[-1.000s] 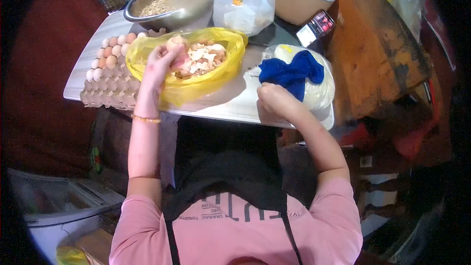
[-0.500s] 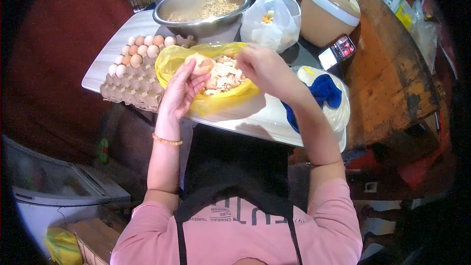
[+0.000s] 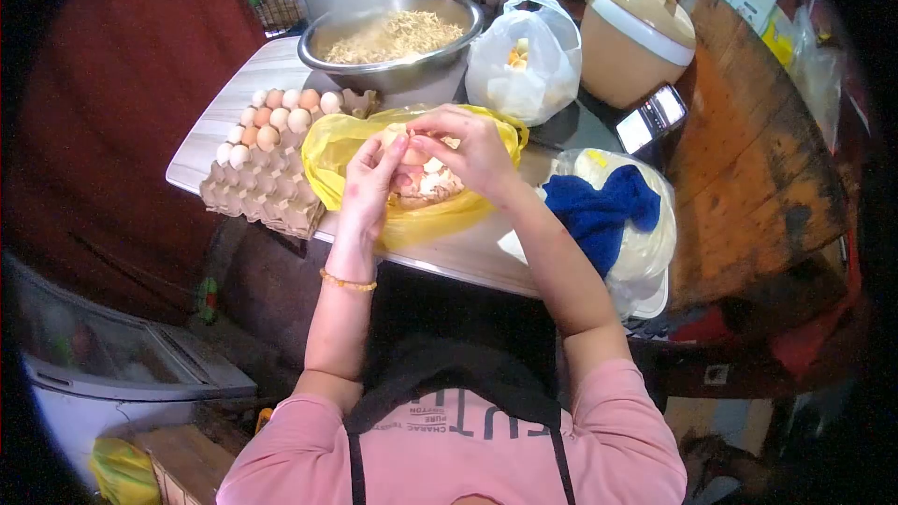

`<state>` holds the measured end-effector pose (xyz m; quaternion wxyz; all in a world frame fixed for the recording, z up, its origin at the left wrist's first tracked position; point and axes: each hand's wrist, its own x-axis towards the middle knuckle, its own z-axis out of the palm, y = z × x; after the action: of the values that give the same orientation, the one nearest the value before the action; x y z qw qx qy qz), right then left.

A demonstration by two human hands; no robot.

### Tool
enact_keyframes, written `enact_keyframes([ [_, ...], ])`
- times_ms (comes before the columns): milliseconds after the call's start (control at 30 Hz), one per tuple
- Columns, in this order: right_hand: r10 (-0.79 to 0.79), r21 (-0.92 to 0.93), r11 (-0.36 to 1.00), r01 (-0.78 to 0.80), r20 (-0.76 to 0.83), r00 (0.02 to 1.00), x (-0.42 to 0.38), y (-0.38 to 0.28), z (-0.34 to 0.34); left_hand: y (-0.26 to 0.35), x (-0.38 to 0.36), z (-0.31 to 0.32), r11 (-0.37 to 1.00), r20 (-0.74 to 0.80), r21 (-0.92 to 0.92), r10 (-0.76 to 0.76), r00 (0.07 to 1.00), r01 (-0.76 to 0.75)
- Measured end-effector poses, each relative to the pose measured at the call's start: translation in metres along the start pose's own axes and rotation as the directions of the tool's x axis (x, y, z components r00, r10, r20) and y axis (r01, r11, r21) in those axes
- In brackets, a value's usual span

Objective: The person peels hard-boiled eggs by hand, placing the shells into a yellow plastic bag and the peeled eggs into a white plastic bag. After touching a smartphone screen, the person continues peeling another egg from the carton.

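Observation:
Both my hands meet over a yellow plastic bag (image 3: 332,154) that lies open on the table. My left hand (image 3: 376,170) is closed round a brown egg (image 3: 412,157), partly hidden by the fingers. My right hand (image 3: 468,148) touches the same egg with its fingers bent and pressed together; whether they pinch a bit of shell is too small to tell. Below the hands, broken eggshells (image 3: 435,185) fill the inside of the bag. To the left, a cardboard egg tray (image 3: 262,182) holds several white and brown eggs (image 3: 267,137) in its back part.
A steel bowl (image 3: 323,64) of shredded food steams at the back. Beside it stand a white plastic bag (image 3: 524,84) and a beige lidded container (image 3: 627,51). A phone (image 3: 652,119) leans near the container. A blue cloth (image 3: 599,215) lies on a plastic bag at the right.
My right hand has come down and left from the bag's right side to the egg at my left hand. The camera view has shifted slightly.

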<state>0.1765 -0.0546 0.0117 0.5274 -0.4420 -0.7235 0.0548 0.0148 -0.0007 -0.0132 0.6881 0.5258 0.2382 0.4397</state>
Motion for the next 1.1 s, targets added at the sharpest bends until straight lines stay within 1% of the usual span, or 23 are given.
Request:
enact_keyframes([
  [67, 0.010, 0.012, 1.000, -0.010, -0.001, 1.000, -0.001, 0.000, -0.003, -0.001, 0.000, 0.002, 1.000, 0.001, 0.027, 0.005, 1.000, -0.005],
  [133, 0.126, 0.188, 0.973, -0.135, 0.056, 0.990, -0.003, 0.000, -0.005, -0.004, 0.000, 0.002, 0.998, 0.000, 0.054, 0.009, 1.000, -0.009],
  [233, 0.115, 0.174, 0.977, -0.124, 0.063, 0.991, -0.007, 0.005, -0.006, -0.009, 0.002, 0.000, 0.996, -0.017, 0.090, 0.013, 1.000, -0.011],
  [267, 0.115, 0.177, 0.976, -0.124, 0.058, 0.992, -0.007, 0.007, -0.007, -0.012, 0.004, -0.002, 0.993, -0.046, 0.115, 0.024, 0.999, -0.018],
  [333, 0.089, 0.103, 0.989, -0.107, 0.163, 0.983, -0.007, 0.009, -0.009, -0.014, 0.008, -0.006, 0.989, -0.073, 0.143, 0.037, 0.997, -0.027],
  [367, 0.087, 0.105, 0.989, -0.105, 0.160, 0.983, -0.006, 0.010, -0.009, -0.014, 0.009, -0.008, 0.994, -0.085, 0.108, 0.044, 0.995, -0.035],
  [400, 0.034, 0.075, 0.996, -0.046, 0.162, 0.986, -0.006, 0.008, -0.010, -0.013, 0.010, -0.008, 0.996, -0.097, 0.073, 0.050, 0.994, -0.043],
  [433, -0.020, 0.044, 0.999, 0.013, 0.166, 0.986, -0.005, 0.008, -0.010, -0.011, 0.010, -0.009, 0.996, -0.097, 0.076, 0.052, 0.994, -0.045],
  [467, -0.023, 0.046, 0.999, 0.016, 0.164, 0.986, -0.006, 0.008, -0.010, -0.010, 0.010, -0.008, 0.997, -0.100, 0.061, 0.061, 0.993, -0.055],
  [567, 0.008, -0.004, 1.000, -0.007, 0.136, 0.991, -0.007, 0.008, -0.007, -0.005, 0.008, -0.008, 0.997, -0.089, 0.044, 0.064, 0.994, -0.061],
  [633, -0.012, -0.082, 0.997, 0.012, 0.004, 1.000, -0.007, 0.001, -0.005, -0.004, 0.006, -0.007, 0.998, -0.072, 0.041, 0.054, 0.996, -0.051],
  [667, -0.009, -0.083, 0.997, 0.009, 0.002, 1.000, -0.007, 0.001, -0.005, -0.004, 0.006, -0.006, 0.998, -0.064, 0.046, 0.042, 0.997, -0.039],
  [733, -0.090, -0.119, 0.989, 0.088, -0.013, 0.996, -0.006, 0.001, -0.004, -0.005, 0.005, -0.004, 0.998, -0.056, 0.052, 0.030, 0.998, -0.027],
  [800, -0.111, -0.128, 0.986, 0.107, -0.022, 0.994, -0.006, 0.003, -0.003, -0.005, 0.005, -0.002, 0.997, 0.003, 0.076, 0.014, 1.000, -0.014],
  [933, -0.164, -0.174, 0.973, 0.151, -0.064, 0.984, -0.007, 0.005, 0.000, -0.004, 0.004, 0.001, 0.997, -0.007, 0.069, 0.024, 1.000, -0.023],
  [1000, -0.160, -0.174, 0.973, 0.149, -0.050, 0.986, -0.006, 0.005, -0.001, -0.004, 0.004, 0.001, 0.998, -0.004, 0.049, 0.031, 1.000, -0.031],
  [1067, -0.157, -0.175, 0.973, 0.149, -0.034, 0.987, -0.007, 0.006, 0.001, -0.004, 0.004, 0.001, 0.997, -0.013, 0.067, 0.033, 0.999, -0.032],
  [1100, -0.120, -0.168, 0.978, 0.121, 0.013, 0.993, -0.009, 0.007, 0.002, -0.004, 0.005, 0.001, 0.996, -0.023, 0.085, 0.036, 0.999, -0.033],
])
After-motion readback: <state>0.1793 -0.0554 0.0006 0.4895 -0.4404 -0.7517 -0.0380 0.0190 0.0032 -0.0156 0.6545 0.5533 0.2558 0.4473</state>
